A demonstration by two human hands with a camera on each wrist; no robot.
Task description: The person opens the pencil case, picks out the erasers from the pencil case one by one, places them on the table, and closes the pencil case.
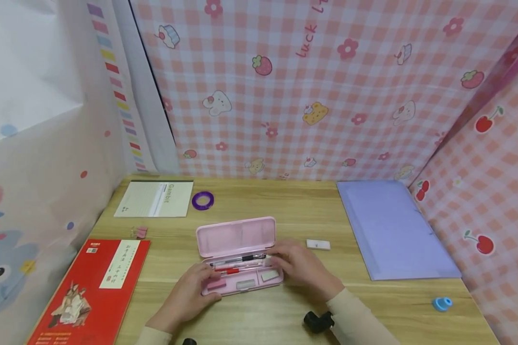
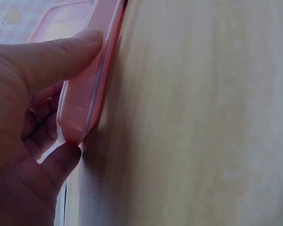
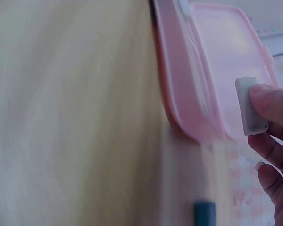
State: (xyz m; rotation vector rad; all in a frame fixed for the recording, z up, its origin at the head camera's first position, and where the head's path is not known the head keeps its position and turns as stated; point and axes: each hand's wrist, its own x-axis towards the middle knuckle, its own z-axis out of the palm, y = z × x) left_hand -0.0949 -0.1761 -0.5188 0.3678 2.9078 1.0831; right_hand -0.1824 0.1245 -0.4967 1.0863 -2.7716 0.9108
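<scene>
A pink pencil case (image 1: 236,235) lies open on the table with its lid tilted back. Inside are a black pen (image 1: 250,258), a red pen (image 1: 230,271) and several small block-shaped pieces, including a pink one (image 1: 217,285) and a white one (image 1: 269,275). My left hand (image 1: 190,291) holds the left end of the case, thumb on the front wall (image 2: 80,103) and fingers around the corner. Over the case's right end, my right hand (image 1: 304,266) pinches a white eraser (image 3: 250,106) between thumb and fingers; the head view shows little of it.
Another white eraser (image 1: 318,245) lies right of the case. Farther right are a purple folder (image 1: 397,230) and a blue sharpener-like piece (image 1: 442,304). On the left sit a red book (image 1: 99,306), pink binder clip (image 1: 141,232), notebook (image 1: 134,199) and purple tape roll (image 1: 194,201).
</scene>
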